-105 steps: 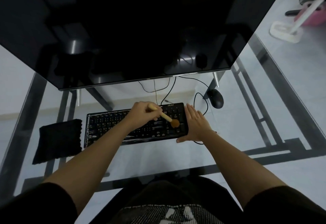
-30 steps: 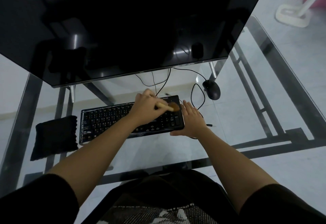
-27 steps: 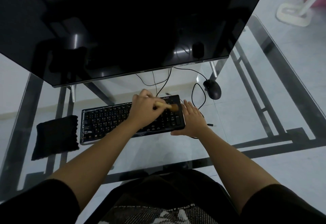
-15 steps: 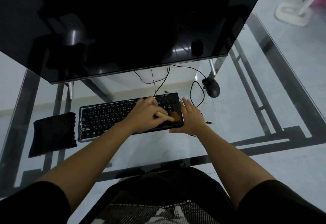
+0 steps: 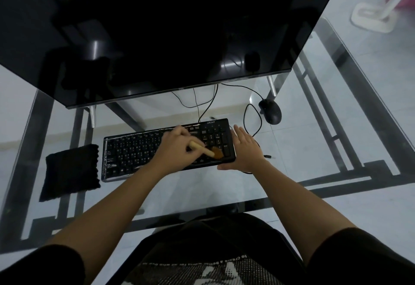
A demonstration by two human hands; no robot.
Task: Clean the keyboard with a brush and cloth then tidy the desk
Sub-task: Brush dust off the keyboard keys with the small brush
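Note:
A black keyboard (image 5: pixel 134 152) lies on the glass desk (image 5: pixel 303 154) below the monitor. My left hand (image 5: pixel 177 150) grips a small wooden-handled brush (image 5: pixel 213 152), whose brown bristles rest on the near right keys by the number pad. My right hand (image 5: pixel 244 150) lies flat with fingers straight against the keyboard's right end, holding nothing. A folded black cloth (image 5: pixel 69 172) sits on the glass just left of the keyboard.
A large dark monitor (image 5: pixel 157 33) overhangs the far half of the desk. A black mouse (image 5: pixel 270 112) with looping cable sits right of the keyboard's far corner. A white floor stand (image 5: pixel 372 15) shows beyond the desk's right edge.
The brush swept from the keyboard's far right corner toward me to its near right keys. My right hand stayed against the keyboard's end.

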